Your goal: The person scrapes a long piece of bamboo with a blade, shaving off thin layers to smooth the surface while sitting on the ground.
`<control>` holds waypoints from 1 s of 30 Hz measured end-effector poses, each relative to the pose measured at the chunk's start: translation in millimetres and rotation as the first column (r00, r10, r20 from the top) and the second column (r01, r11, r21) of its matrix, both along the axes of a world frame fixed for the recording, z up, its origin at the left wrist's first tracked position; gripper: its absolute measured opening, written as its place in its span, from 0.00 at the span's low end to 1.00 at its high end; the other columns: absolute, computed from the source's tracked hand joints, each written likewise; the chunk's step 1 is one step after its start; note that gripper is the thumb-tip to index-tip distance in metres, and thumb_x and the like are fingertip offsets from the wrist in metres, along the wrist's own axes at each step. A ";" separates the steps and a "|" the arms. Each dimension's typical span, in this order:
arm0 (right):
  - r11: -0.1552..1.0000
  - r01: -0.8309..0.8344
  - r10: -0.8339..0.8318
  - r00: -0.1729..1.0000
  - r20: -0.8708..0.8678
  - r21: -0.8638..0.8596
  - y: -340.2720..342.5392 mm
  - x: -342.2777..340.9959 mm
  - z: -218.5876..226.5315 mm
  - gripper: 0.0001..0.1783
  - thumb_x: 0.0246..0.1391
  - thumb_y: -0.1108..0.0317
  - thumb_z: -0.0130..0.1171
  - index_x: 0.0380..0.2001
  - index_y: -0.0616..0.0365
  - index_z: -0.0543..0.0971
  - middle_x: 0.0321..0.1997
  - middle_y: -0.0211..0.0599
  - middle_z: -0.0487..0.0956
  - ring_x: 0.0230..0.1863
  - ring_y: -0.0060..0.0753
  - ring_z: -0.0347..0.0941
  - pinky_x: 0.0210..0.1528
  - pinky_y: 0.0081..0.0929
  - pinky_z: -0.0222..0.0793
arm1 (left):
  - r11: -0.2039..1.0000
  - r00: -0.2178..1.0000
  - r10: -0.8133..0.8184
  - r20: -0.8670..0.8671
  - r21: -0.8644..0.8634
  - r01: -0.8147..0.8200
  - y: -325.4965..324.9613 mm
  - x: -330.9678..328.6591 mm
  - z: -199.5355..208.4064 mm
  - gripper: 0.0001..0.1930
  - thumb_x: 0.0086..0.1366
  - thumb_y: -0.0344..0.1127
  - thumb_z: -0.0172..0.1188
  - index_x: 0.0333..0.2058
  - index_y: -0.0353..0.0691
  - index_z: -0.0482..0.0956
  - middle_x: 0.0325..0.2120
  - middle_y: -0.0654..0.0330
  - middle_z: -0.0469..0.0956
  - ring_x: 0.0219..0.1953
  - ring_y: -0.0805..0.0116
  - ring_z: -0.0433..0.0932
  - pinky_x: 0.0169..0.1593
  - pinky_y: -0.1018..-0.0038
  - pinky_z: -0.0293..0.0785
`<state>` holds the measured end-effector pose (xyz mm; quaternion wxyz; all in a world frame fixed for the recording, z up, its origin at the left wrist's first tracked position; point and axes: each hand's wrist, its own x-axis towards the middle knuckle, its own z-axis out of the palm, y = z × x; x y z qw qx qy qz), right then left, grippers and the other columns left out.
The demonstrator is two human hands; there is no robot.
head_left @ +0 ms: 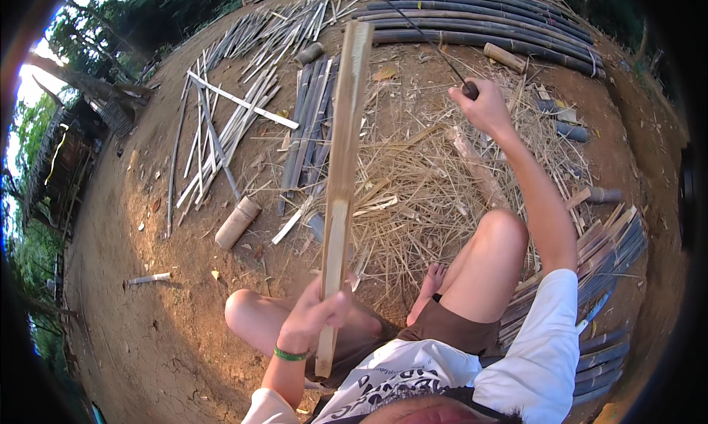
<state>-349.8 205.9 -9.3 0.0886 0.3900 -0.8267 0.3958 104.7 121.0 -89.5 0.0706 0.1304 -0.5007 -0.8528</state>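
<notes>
Fingers of the left hand (316, 315) close around the near part of a bamboo strip (342, 158); the right hand (487, 108), far right, grips a long, dark tool (470, 90). Strip likely handles light, stiff, sharp-edged: hold it near its near end.

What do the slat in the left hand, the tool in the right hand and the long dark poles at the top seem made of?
Slat: likely split bamboo, unpolished; pale, with lengthwise streaks and a node-like line across.
Tool: slender, dark shaft, so probably dull metal; the handle, also dark, could be wood or plastic.
Poles: apparently bamboo, smooth-skinned, with ring-like joints.
</notes>
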 end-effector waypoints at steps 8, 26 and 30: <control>0.967 -0.255 0.256 0.965 0.059 -0.025 0.1 88.7 3.6 0.17 0.58 0.55 0.63 0.22 0.56 0.79 0.13 0.30 0.71 0.13 0.28 0.62 0.20 0.32 0.55 | 0.948 0.986 0.148 0.074 -0.293 -0.120 -1.7 -57.6 32.5 0.23 0.75 0.33 0.48 0.65 0.38 0.58 0.25 0.71 0.63 0.22 0.84 0.61 0.24 0.83 0.59; 0.983 -0.035 0.099 0.928 -0.358 0.181 14.5 54.8 1.8 0.08 0.47 0.65 0.67 0.24 0.55 0.78 0.17 0.39 0.77 0.19 0.44 0.77 0.25 0.42 0.72 | 0.929 0.991 0.116 0.065 -0.360 -0.085 11.7 -44.5 30.5 0.23 0.76 0.32 0.47 0.66 0.37 0.57 0.26 0.73 0.64 0.21 0.87 0.61 0.23 0.86 0.58; 0.927 -0.296 0.369 0.825 -0.427 0.230 16.1 95.7 -17.9 0.07 0.46 0.66 0.66 0.26 0.54 0.78 0.19 0.38 0.78 0.21 0.42 0.78 0.25 0.41 0.72 | 0.902 0.986 0.153 0.063 -0.416 -0.114 9.0 -41.8 25.8 0.22 0.76 0.33 0.47 0.65 0.37 0.59 0.27 0.73 0.65 0.22 0.87 0.61 0.24 0.86 0.58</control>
